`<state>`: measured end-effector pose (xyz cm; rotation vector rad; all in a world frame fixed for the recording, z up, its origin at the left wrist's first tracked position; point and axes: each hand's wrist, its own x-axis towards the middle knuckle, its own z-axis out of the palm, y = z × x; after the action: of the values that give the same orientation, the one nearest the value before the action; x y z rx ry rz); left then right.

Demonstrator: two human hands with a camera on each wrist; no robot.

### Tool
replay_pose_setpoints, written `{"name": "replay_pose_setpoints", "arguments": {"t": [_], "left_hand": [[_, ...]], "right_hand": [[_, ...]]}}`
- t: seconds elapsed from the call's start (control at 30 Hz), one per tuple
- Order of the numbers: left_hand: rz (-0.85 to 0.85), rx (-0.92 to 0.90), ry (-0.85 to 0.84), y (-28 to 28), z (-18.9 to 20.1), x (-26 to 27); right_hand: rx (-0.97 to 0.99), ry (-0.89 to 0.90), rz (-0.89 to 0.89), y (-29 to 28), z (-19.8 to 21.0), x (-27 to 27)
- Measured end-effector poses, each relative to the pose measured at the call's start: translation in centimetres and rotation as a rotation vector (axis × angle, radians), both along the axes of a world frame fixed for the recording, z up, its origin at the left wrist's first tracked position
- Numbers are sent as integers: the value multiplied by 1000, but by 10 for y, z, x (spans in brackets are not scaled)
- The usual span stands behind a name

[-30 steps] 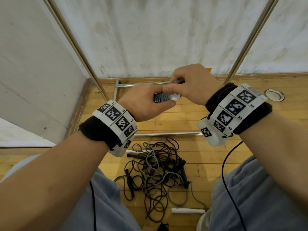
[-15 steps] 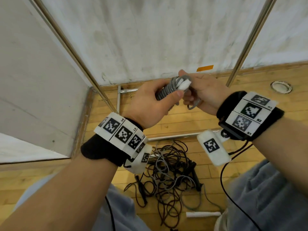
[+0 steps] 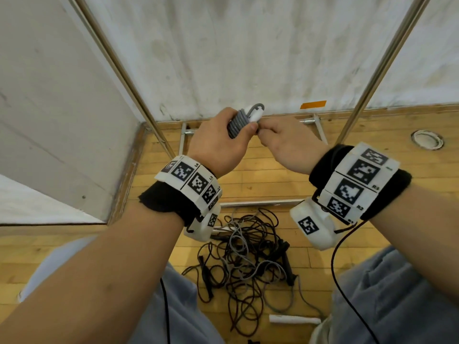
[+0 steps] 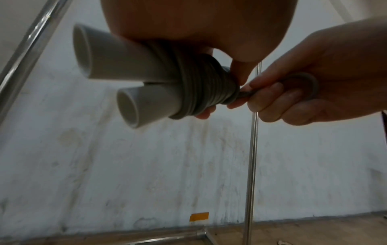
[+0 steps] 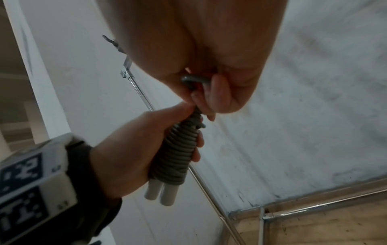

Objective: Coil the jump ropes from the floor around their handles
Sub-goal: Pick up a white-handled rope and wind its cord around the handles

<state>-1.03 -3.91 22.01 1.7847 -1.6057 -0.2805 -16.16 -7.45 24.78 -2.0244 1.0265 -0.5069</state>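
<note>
**Grey rope: final loop at risk of unwinding**

Grey rope (image 4: 201, 89) lies coiled round paired white handles (image 4: 125, 66), clasped in the left hand (image 3: 218, 145). At 3 o'clock of the coil, the right hand (image 3: 290, 147) pinches the last loop (image 4: 301, 81). A slack pinch likely loosens the wraps. The tangled ropes (image 3: 248, 264) remain at 6 o'clock on the floor (image 3: 273, 180).

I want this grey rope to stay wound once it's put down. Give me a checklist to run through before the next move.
1. Left hand grips the coil: ok.
2. Two white handles side by side inside the coil: ok.
3. Turns tight, none slack: ok.
4. Right hand pinches the end loop: ok.
5. End loop tucked or locked: not ok.
6. Tangled ropes on the floor left to do: not ok.
</note>
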Motion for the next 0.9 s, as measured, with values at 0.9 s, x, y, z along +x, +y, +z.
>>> {"name": "replay_pose_setpoints", "arguments": {"t": [0.9], "left_hand": [[-119, 27, 328, 21, 26, -19]], "right_hand": [[-69, -45, -79, 8, 15, -11]]}}
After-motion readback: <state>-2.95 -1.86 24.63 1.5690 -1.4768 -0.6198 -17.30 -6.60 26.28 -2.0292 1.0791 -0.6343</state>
